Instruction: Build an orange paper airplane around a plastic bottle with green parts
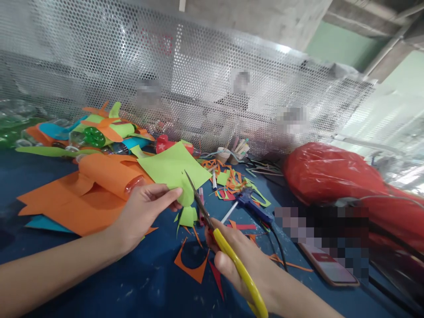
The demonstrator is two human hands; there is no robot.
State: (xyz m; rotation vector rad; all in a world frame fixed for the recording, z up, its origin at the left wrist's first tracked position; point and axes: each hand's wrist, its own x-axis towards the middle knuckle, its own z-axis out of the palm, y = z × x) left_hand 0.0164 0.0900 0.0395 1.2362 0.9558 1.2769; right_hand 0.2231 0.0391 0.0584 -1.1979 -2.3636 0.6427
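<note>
My left hand (pixel 149 212) pinches a piece of lime green paper (pixel 187 194) between thumb and fingers. The paper's lower edge is rounded; whether it is joined to the larger lime green sheet (pixel 172 165) behind it, I cannot tell. In my right hand (pixel 238 251) is a pair of scissors (pixel 243 276) with yellow handles. Its dark blades point up and left, at the right edge of the paper. Beneath lie green scraps (pixel 188 217) and an orange offcut with a round cut-out (pixel 198 274).
Orange paper sheets (pixel 66 203) and decorated plastic bottles (pixel 109 174) cover the left. A blue glue gun (pixel 253 205), paper scraps (pixel 232 176), a phone (pixel 327 263) and a red plastic bag (pixel 331 172) are to the right. Behind a perforated metal screen (pixel 99 53) people are visible.
</note>
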